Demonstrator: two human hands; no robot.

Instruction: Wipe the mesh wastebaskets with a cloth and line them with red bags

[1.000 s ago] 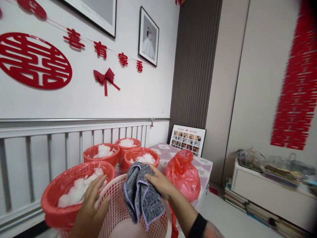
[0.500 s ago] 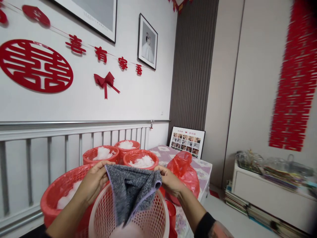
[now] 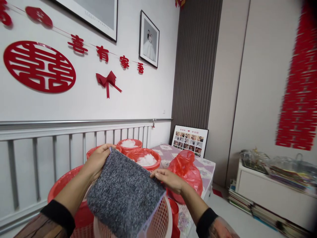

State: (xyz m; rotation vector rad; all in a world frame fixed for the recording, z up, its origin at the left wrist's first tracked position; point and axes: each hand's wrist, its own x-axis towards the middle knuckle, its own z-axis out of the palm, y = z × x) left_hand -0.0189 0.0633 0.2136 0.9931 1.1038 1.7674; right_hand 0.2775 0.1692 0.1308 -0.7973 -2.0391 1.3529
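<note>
A dark grey cloth with a lilac edge hangs spread out between my hands. My left hand pinches its upper left corner. At the upper right edge, my right hand grips it between thumb and fingers. Right below the cloth stands a pale pink perforated basket, its inside mostly hidden. Behind are red baskets, one near the middle with white fluffy stuff in it. My left forearm passes over a large red basket at the left.
A red plastic bag sits on the table with a purple-and-white patterned cover. A photo board leans behind it. The radiator runs along the left wall. At the right stands a low white cabinet holding glassware.
The cloth has gone from folded and sagging to spread out flat. My left hand has risen, and my right hand has dropped slightly. The view has shifted slightly left.
</note>
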